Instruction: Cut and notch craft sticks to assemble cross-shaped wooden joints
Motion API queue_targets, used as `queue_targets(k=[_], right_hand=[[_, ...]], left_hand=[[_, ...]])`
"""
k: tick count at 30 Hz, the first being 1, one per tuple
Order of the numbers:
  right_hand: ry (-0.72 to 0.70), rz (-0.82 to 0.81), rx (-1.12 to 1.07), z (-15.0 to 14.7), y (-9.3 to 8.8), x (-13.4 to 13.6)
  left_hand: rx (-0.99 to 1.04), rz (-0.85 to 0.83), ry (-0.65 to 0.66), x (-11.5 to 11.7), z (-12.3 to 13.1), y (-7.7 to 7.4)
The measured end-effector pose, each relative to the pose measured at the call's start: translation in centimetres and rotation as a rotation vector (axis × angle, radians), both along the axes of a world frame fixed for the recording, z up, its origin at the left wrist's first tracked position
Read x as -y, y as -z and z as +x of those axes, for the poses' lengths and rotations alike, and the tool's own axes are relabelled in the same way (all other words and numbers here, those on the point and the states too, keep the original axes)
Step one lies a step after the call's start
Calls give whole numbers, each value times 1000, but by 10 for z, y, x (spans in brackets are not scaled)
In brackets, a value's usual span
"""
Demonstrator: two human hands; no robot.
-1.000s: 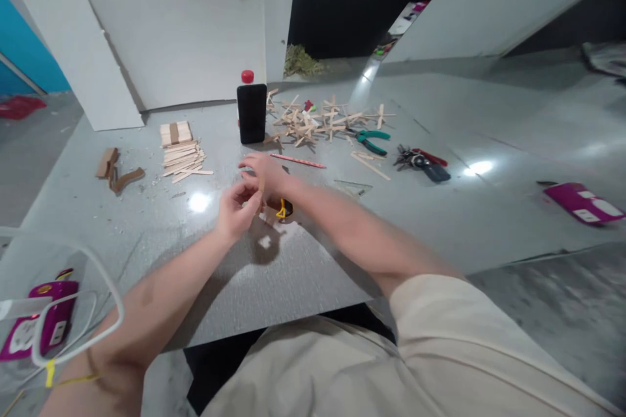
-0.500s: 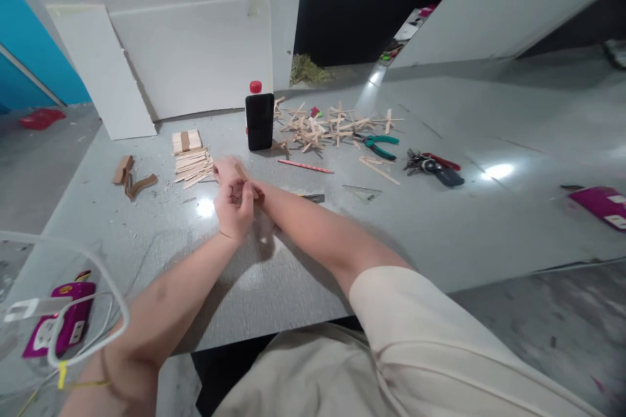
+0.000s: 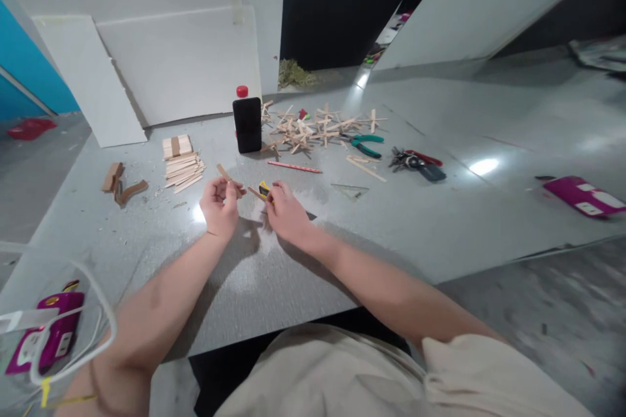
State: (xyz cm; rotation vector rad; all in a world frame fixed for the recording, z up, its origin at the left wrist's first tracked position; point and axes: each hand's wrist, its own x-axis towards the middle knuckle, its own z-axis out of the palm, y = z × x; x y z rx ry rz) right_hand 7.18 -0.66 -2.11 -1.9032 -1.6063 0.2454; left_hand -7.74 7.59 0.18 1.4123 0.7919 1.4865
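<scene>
A grey tabletop (image 3: pixel 313 280) spreads under everything, and a wide white panel (image 3: pixel 190 65) stands along its far side, with a narrower white board (image 3: pixel 90 81) leaning at the left. A loose heap of wooden craft sticks (image 3: pixel 300 133) sprawls across the back, many of them crossing. 2 magenta power strips lie at opposite sides: 1 at the near left (image 3: pixel 68 319), partly behind a white cable (image 3: pixel 100 287), and 1 at the far right (image 3: pixel 562 190).

The left hand (image 3: pixel 220 208) and right hand (image 3: pixel 288 214) are apart, above the middle of the table. The left is pinched on a flat craft stick (image 3: pixel 223 172), which points up and away from the fingers; the right grips a thin brown stick (image 3: pixel 256 193) that reaches into the gap between the hands.

A black smartphone (image 3: pixel 248 126) stands upright in front of a red-capped bottle (image 3: pixel 242 91). To the left sit stacked craft sticks (image 3: pixel 183 171) and folded brown strips (image 3: pixel 112 177). To the right are teal-handled pliers (image 3: pixel 366 144), a clear set square (image 3: pixel 349 191) and a red patterned pencil (image 3: pixel 295 167). A small yellow-and-black tool (image 3: pixel 264 190) shows beside the right fingers, mostly hidden; I cannot tell whether it is held
</scene>
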Motion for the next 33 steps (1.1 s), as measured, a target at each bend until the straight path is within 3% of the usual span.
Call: queue_targets(k=[8,14,19,24,27,30,33], right_hand=[[-37,-37,30,27,4,-30],[-187,-8,59,52,9,-7],[-292,45,57,87,1,6],[-253,92,12,124,-12,-4],[-178,126,-15,122,-20,-6],[-129,144,-41,100,-25,-2],[-199,109,-75,78,-22,1]], left_hand=[[-21,-43,17,0,0,-2],[-33,-94,37,-3,-1,0],[-58,-157,125,-4,0,4],[-89,-255,240,-6,3,9],[-101,-313,299,-6,4,12],[-105,-352,333,-5,4,12],[-115,-383,351,-2,3,12]])
